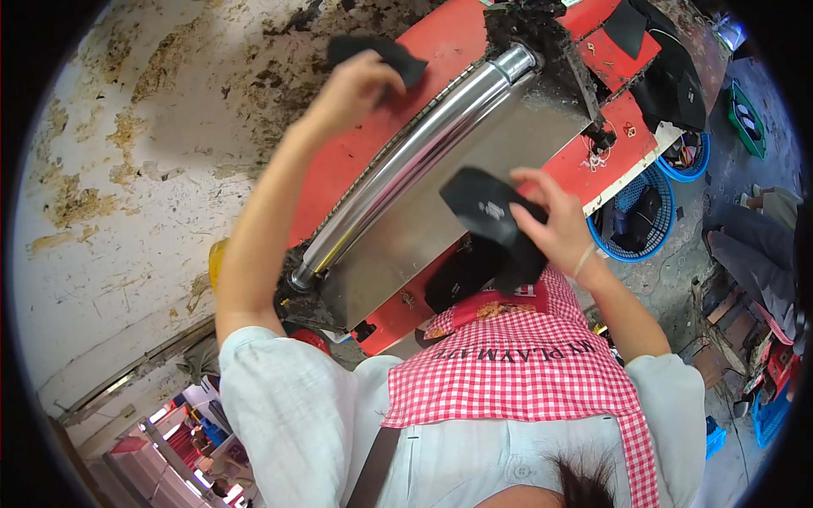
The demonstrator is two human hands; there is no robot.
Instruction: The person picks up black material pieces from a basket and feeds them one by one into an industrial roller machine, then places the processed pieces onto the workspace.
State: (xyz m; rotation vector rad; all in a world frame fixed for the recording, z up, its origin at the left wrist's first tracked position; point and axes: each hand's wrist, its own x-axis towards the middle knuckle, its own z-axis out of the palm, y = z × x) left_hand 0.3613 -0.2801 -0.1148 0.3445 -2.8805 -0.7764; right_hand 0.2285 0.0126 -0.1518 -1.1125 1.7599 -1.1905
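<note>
- The left hand (354, 85) is raised near the upper edge of the red painted metal machine body (440, 42), its fingers pinched together on a small floppy black piece of fabric or rubber (377, 52) that sticks out above and to the right of the knuckles.
- The right hand (555, 224) holds a dark, curved black shoe-like piece (487, 212), matt and smooth, with a small pale mark on its upper face; the fingers are wrapped around its right side and clamped on it, thumb on top.
- This black piece hangs just over the lower right part of a flat, dull grey sheet-metal plate (440, 195), brushed in texture, which slopes from upper right to lower left.
- Along the plate's left edge runs a long, polished chrome tube (406, 165), round in section and gently curved, gleaming with reflections; its lower end sits in a grimy black socket.
- The red machine body shows scuffed paint and dark greasy dirt (542, 34) caked at its top end.
- Behind it on the left is a pale plastered wall (127, 169), rough, stained and flaking in brown patches.
- The person wears a white fabric shirt (288, 406) and a red-and-white checked apron (508, 364) with a band of dark lettering across its upper edge.
- To the right, on a grey concrete floor (694, 220), stand round blue plastic mesh baskets (652, 212) holding dark items, partly hidden by the machine's corner.
- A green crate (745, 118) lies further right.
</note>
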